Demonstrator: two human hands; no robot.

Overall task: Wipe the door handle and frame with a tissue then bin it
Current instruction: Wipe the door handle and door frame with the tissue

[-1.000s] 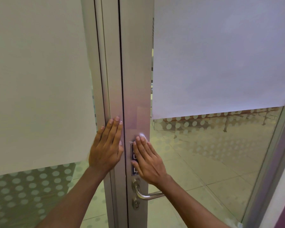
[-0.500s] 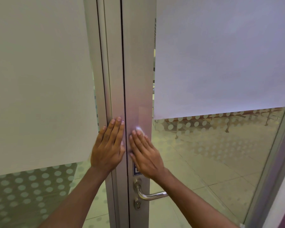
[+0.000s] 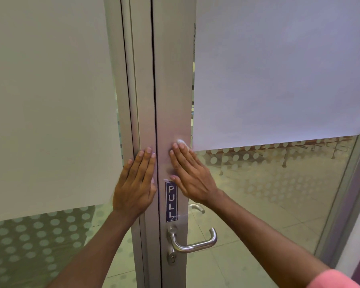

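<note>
L to R. Frosted pane (image 3: 50,100): not touched. My left hand (image 3: 135,181): flat on the frame (image 3: 142,90), fingers straight and together, holds nothing, bracing only. Door stile (image 3: 173,90): my right hand (image 3: 192,175) lies flat on it above the PULL label (image 3: 171,201), fingers straight, pressing the tissue (image 3: 182,142) to the metal. Only a white edge shows past the fingertips.

Assessment: tissue is v. light, soft, tears easily. Flat pressure alone pins it, so for binning pinch the bunched part betw. thumb and fingers.

Door handle (image 3: 193,244): below right hand, apart from it. Smooth metal, prob. slippery; wrap tissue round the bar. No bin in view.
</note>
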